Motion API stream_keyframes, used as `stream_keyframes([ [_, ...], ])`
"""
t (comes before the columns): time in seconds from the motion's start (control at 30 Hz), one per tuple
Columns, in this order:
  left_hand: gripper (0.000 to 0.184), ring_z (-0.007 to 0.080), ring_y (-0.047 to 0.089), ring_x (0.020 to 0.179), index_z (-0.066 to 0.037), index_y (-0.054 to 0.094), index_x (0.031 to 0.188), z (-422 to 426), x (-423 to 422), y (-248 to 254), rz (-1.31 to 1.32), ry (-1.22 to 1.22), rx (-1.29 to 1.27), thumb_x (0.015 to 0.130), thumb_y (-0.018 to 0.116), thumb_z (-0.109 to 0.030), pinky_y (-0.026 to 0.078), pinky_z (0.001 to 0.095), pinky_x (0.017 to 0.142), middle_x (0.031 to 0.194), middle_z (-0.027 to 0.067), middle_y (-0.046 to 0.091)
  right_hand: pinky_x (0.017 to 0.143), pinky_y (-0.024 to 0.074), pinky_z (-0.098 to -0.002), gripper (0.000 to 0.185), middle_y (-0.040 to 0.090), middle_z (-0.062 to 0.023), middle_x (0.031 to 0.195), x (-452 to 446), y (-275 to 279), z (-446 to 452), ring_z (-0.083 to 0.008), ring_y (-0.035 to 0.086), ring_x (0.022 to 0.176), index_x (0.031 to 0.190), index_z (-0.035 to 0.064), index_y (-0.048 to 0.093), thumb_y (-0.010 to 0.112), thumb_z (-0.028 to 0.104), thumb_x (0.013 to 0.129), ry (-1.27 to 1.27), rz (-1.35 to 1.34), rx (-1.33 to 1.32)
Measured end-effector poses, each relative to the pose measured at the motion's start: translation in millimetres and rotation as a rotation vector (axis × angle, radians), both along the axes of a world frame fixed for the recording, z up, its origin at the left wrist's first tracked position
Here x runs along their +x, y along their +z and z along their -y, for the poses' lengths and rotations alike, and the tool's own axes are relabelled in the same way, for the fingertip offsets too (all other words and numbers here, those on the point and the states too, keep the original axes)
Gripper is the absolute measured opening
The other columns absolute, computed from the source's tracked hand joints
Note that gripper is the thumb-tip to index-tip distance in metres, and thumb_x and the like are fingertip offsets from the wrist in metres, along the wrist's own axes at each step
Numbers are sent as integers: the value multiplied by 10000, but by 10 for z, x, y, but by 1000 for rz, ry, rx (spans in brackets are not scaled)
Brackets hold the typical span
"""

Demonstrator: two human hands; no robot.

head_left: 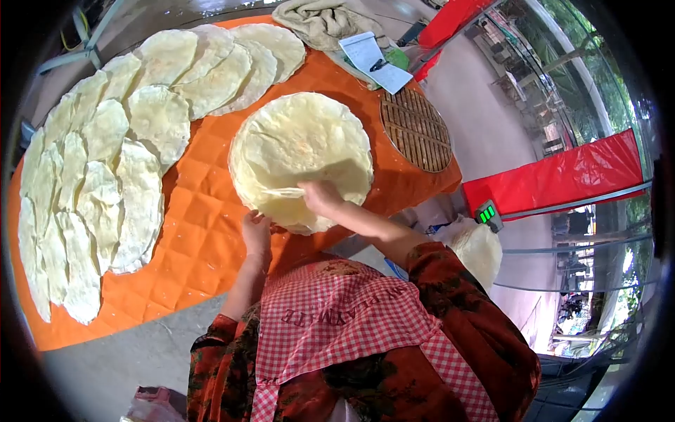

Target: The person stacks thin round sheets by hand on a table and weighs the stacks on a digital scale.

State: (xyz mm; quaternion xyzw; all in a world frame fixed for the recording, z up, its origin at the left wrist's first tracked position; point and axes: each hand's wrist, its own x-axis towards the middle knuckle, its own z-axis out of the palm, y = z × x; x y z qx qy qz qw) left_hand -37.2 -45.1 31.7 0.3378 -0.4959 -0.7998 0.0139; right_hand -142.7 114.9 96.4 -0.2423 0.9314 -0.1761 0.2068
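Observation:
A pile of thin, pale round flatbreads [302, 133] lies in front of me on an orange tablecloth [200, 190]. My right hand [322, 198] is closed on the near edge of a flatbread at the top of the pile, and that edge is lifted and bent back. At the pile's lower left rim, my left hand [256, 231] pinches the edge of a flatbread between thumb and fingers. How many sheets each hand holds is hidden.
Many overlapping flatbreads [140, 204] cover the table's left and far side. A round slatted rack [416, 130] lies at the right, near an open notebook [376, 62] with a dark pen-like object and a crumpled cloth [327, 24]. A bag of flatbreads [477, 253] sits by my right elbow.

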Motion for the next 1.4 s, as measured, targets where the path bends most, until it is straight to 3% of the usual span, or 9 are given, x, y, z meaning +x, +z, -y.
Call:
stream_keyframes([
  [0.17, 380, 236, 621, 768, 80, 413, 1210, -37, -22, 222, -19, -54, 178, 860, 530, -12, 541, 328, 671, 935, 175, 602, 757, 522, -446, 195, 608, -170, 1076, 200, 10, 98, -318, 594, 909, 976, -13, 602, 539, 8, 793, 135, -289, 3],
  [0.3, 251, 202, 614, 733, 18, 471, 1114, -26, -97, 75, -34, -53, 229, 869, 511, -18, 520, 299, 630, 887, 130, 608, 1088, 280, -513, 725, 332, -198, 1422, 398, -182, 78, -405, 311, 1319, 1423, 53, 270, 610, 214, 803, 149, -87, 79],
  [0.6, 277, 262, 585, 1011, -60, 438, 1204, -62, -149, 34, -176, -15, 527, 944, 502, -132, 486, 412, 886, 1110, 138, 581, 883, 474, -386, 442, 598, -161, 1159, 130, -219, 4, -315, 586, 1016, 1094, -17, 581, 741, 194, 740, 10, -27, -218],
  [0.83, 251, 254, 594, 999, -114, 469, 1200, -60, -154, 72, -197, -54, 639, 958, 499, -175, 505, 437, 862, 1135, 88, 586, 783, 474, -322, 387, 645, -135, 974, -157, -331, -155, -185, 601, 880, 1095, 4, 615, 657, 307, 858, 30, 263, -315],
  [0.97, 310, 269, 583, 1033, -97, 433, 1267, -56, -156, 34, -198, -104, 555, 964, 471, -150, 518, 446, 864, 1185, 113, 556, 879, 472, -349, 303, 632, -163, 1078, -85, -323, -127, -250, 610, 999, 1103, 5, 611, 641, 168, 849, -150, 274, -275],
  [1.1, 283, 252, 623, 898, -83, 458, 1227, -120, -186, -162, -188, -119, 420, 945, 428, -84, 561, 404, 741, 1077, 115, 599, 1023, 381, -436, 380, 555, -181, 1246, 334, -223, 122, -354, 498, 1186, 1129, -18, 582, 593, 16, 751, 37, -389, -80],
  [1.2, 274, 260, 629, 892, -51, 459, 1209, -154, -253, -247, -73, -59, 380, 937, 437, -79, 571, 389, 675, 1044, 116, 608, 971, 395, -492, 316, 519, -232, 1219, 143, -342, 156, -371, 526, 1098, 1082, -11, 608, 534, -15, 775, 268, -358, -15],
  [1.3, 254, 265, 630, 873, -19, 457, 1186, -111, -258, -122, -34, -71, 380, 940, 448, -82, 570, 389, 649, 1029, 137, 606, 543, 474, -379, 150, 575, -103, 678, -599, 316, 59, -201, 564, 605, 711, 18, 607, 488, 20, 802, -328, -106, -85],
  [1.4, 267, 286, 627, 889, -1, 448, 1194, -125, -229, -216, -16, -71, 368, 937, 452, -73, 570, 394, 667, 1051, 161, 593, 636, 509, -381, 222, 647, -161, 746, -798, 1705, -18, -245, 647, 695, 910, 53, 687, 490, 12, 816, -221, -218, -207],
])
